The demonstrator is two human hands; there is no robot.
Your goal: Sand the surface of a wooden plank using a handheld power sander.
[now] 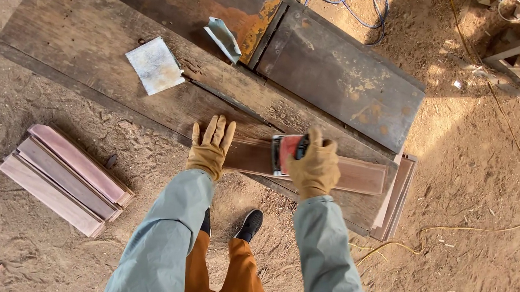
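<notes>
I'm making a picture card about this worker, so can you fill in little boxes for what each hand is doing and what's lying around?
Left hand: gloved left hand pressed flat on the plank, fingers spread
Right hand: gloved right hand gripping a red sander on the plank
Plank: reddish wood, lying across the workbench
On the bench: two sandpaper sheets, one flat, one curled
Ground left: stack of planks on the dirt
Ground right: yellow cord
Top: blue wires

Tan gloves (211, 148), a red sander (287, 154), reddish-brown plank (361, 176), orange trousers (245, 270).
</notes>
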